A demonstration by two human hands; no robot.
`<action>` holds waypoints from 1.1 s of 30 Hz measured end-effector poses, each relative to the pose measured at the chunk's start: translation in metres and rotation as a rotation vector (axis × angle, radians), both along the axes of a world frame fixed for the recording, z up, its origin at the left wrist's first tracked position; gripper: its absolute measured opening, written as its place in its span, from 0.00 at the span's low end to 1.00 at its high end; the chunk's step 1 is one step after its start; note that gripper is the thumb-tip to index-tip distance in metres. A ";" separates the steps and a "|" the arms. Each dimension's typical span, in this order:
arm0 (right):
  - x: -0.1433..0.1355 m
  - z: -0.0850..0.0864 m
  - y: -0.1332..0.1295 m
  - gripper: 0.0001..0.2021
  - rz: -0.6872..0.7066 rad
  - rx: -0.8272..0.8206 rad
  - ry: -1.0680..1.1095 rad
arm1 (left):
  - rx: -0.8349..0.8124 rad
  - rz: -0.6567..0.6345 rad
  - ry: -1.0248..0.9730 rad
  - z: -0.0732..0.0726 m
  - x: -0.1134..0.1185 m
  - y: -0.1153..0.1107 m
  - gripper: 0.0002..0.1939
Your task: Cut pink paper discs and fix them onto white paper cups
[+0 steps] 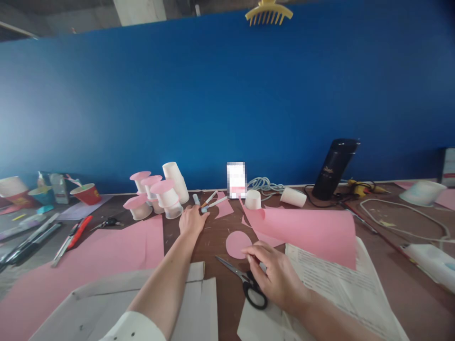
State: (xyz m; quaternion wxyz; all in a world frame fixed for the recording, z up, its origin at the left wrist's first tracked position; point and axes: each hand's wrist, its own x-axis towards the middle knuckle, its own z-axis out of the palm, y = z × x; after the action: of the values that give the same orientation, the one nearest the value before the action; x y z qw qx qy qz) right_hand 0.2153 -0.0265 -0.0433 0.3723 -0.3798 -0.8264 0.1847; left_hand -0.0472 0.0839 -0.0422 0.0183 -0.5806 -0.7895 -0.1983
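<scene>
My left hand (192,221) reaches forward to a small group of pen-like sticks, its fingers bent around their near ends. What lies between its fingers is partly hidden. Among these sticks are a white stick with a blue end (217,202) and a white and blue tube (196,199). A round pink paper disc (237,243) lies on the brown table, and the thumb and index finger of my right hand (275,272) pinch its right edge. Black-handled scissors (255,297) rest beneath that hand, blades pointing to the upper left.
Paper cups topped with pink discs (165,189) stand left of centre. A curled pink sheet (309,232) lies at right over printed paper (330,279). Farther out are a black flask (334,170), a red cutter (78,232) and a power strip (432,263). A blue partition (213,94) rises behind.
</scene>
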 end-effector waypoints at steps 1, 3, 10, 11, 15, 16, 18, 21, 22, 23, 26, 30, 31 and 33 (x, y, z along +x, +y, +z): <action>0.000 0.000 0.000 0.12 0.003 -0.001 0.000 | 0.008 -0.003 0.010 -0.001 0.001 0.000 0.19; -0.001 0.000 0.001 0.12 0.011 -0.001 0.000 | 0.024 -0.007 0.027 -0.002 0.002 0.000 0.19; 0.000 0.005 -0.001 0.12 0.020 -0.010 -0.011 | 0.111 -0.137 0.069 0.005 0.008 -0.008 0.10; 0.001 0.005 -0.001 0.12 0.023 -0.013 -0.012 | 0.128 -0.167 0.068 0.009 0.010 -0.009 0.09; 0.001 0.007 -0.002 0.12 0.031 -0.030 -0.012 | 0.199 -0.296 0.040 0.030 0.024 -0.023 0.12; 0.001 0.007 -0.002 0.12 0.033 -0.036 -0.010 | 0.220 -0.334 0.025 0.034 0.030 -0.030 0.12; 0.001 0.008 -0.003 0.12 0.033 -0.056 0.000 | 0.316 -0.422 -0.083 0.034 0.046 -0.048 0.14; 0.000 0.009 -0.003 0.12 0.009 -0.111 0.036 | 0.388 -0.483 -0.210 0.023 0.071 -0.078 0.14; 0.000 0.009 -0.003 0.12 -0.005 -0.135 0.055 | 0.370 -0.497 -0.242 0.019 0.077 -0.087 0.13; 0.000 0.010 -0.002 0.12 -0.021 -0.164 0.081 | 0.357 -0.492 -0.268 0.014 0.082 -0.093 0.11; -0.001 0.009 0.000 0.10 -0.070 -0.271 0.194 | 0.314 -0.563 -0.284 0.006 0.086 -0.098 0.09; -0.001 0.005 0.006 0.12 -0.093 -0.470 0.370 | 0.293 -0.674 -0.290 0.004 0.083 -0.091 0.10; -0.001 0.004 0.007 0.12 -0.082 -0.520 0.413 | 0.285 -0.681 -0.303 0.004 0.082 -0.091 0.11; -0.001 0.004 0.010 0.13 -0.058 -0.604 0.488 | 0.255 -0.689 -0.326 0.006 0.081 -0.091 0.11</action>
State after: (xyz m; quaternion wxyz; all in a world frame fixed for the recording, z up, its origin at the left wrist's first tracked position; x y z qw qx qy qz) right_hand 0.2140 -0.0166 -0.0397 0.4345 -0.4402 -0.6108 0.4943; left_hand 0.0341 -0.0073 -0.0360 -0.1030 -0.7652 -0.5103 -0.3787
